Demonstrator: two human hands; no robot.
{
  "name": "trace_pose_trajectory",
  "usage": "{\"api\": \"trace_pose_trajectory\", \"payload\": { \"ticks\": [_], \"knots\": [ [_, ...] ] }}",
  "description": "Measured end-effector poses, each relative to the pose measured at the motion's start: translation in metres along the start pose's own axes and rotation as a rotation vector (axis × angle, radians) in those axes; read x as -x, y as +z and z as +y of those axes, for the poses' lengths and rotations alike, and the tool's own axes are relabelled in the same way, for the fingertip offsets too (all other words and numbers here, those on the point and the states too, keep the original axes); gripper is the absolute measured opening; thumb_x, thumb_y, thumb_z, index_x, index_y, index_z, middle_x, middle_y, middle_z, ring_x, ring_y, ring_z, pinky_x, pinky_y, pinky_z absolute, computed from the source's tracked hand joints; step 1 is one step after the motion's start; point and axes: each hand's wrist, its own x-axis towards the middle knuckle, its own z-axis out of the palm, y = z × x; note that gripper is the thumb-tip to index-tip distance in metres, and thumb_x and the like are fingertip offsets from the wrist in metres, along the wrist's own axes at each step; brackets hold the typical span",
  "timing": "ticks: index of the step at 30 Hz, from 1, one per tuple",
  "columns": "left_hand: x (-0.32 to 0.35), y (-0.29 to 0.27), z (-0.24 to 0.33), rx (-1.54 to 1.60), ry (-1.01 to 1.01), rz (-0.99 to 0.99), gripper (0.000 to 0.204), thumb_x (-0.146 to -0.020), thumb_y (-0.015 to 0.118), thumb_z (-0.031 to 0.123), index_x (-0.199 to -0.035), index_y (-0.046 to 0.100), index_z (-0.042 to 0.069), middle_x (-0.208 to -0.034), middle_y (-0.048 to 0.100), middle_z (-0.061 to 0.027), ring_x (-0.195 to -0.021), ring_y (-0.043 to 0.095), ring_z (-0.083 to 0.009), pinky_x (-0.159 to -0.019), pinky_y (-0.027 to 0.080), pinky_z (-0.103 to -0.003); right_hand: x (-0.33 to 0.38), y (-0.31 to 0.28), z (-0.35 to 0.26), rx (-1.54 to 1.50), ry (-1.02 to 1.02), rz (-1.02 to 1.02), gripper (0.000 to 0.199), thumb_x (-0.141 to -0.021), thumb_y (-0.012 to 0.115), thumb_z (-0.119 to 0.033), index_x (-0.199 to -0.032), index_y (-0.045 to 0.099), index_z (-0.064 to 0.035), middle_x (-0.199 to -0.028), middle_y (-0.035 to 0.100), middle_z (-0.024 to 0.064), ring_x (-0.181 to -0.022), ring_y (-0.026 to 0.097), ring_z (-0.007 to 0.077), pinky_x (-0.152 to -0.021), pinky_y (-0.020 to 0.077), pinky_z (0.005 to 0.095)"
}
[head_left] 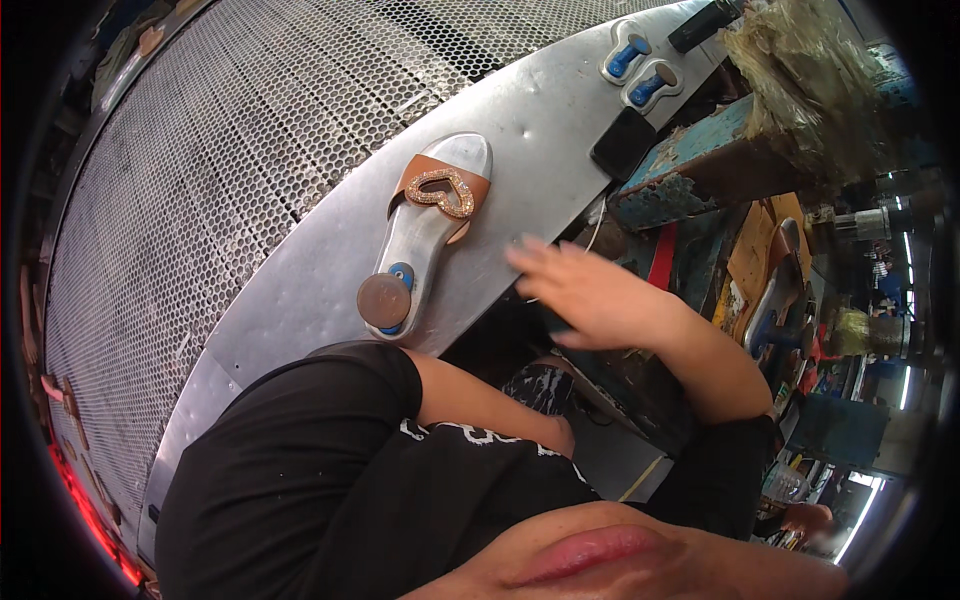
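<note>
A sandal in the making lies on the smooth metal ledge. Its brown strap carries a heart-shaped ornament of sparkling stones. The strap sits around a silver-grey last, whose heel end bears a blue fitting and a round brown disc. To the right of the sandal, apart from it, my right hand hovers near the ledge's edge. Its fingers are stretched out, somewhat smeared by motion, with nothing seen in them. My left arm reaches inward below the ledge; its hand is hidden.
Perforated metal conveyor stretches along the left, bordered by the metal ledge. Two small pale pieces with blue fittings lie farther up. A black flat object rests beside a peeling blue beam with clear plastic film on it.
</note>
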Motion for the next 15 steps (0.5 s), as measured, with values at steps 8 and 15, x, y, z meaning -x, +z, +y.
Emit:
{"api": "trace_pose_trajectory", "payload": {
  "ticks": [8,15],
  "knots": [
    [-0.062,0.073,-0.021,-0.141,0.08,0.008,0.021,-0.085,0.063,0.022,-0.098,0.077,0.014,-0.107,0.072,-0.0095,-0.1,0.067,-0.0286,-0.07,0.057,-0.05,-0.012,-0.024,-0.008,-0.119,-0.088,0.371,0.052,-0.074,0.076,-0.011,-0.12,0.054,-0.0058,-0.154,0.031,0.0179,-0.144,0.027,0.0412,-0.114,0.032,0.0466],
    [-0.085,0.09,-0.016,-0.12,-0.071,-0.031,0.021,-0.083,0.064,0.021,-0.098,0.078,0.014,-0.105,0.072,-0.0097,-0.097,0.068,-0.0284,-0.065,0.056,-0.051,-0.005,-0.002,-0.001,-0.002,-0.004,0.066,0.059,-0.07,0.079,-0.016,-0.123,0.053,-0.0053,-0.159,0.019,0.0173,-0.147,0.021,0.0376,-0.113,0.0312,0.0513]
  ]
}}
